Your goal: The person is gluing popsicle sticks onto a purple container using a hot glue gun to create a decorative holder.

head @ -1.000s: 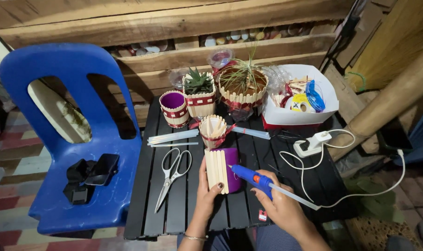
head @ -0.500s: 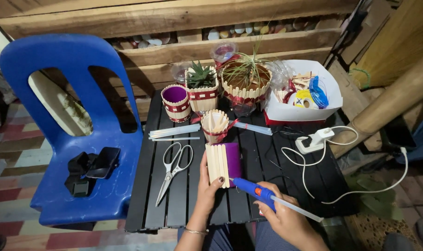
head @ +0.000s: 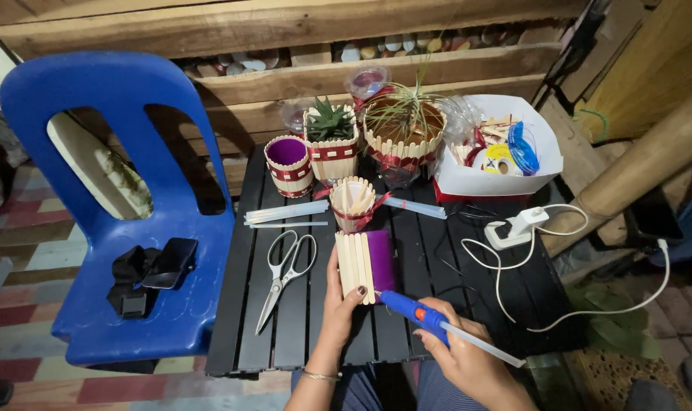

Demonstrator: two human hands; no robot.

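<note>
My left hand (head: pixel 341 295) grips a purple cup (head: pixel 378 260) lying on its side, with several flat wooden sticks (head: pixel 353 264) stuck along its left half. My right hand (head: pixel 459 348) holds a blue glue gun (head: pixel 411 310), a clear glue stick poking out behind it. The gun's tip points at the lower edge of the purple cup. Both rest over the black slatted table (head: pixel 296 335).
Scissors (head: pixel 283 271) lie left of the cup, with loose glue sticks (head: pixel 285 213) above them. Stick-covered pots (head: pixel 332 146) with plants, a cup of sticks (head: pixel 352 199), a white box (head: pixel 501 151) and a white plug with cord (head: pixel 518 228) crowd the table. A blue plastic chair (head: pixel 125 221) stands left.
The view has shifted slightly. My right hand has brought the glue gun's tip closer to the cup's lower edge; my left hand keeps holding the cup.
</note>
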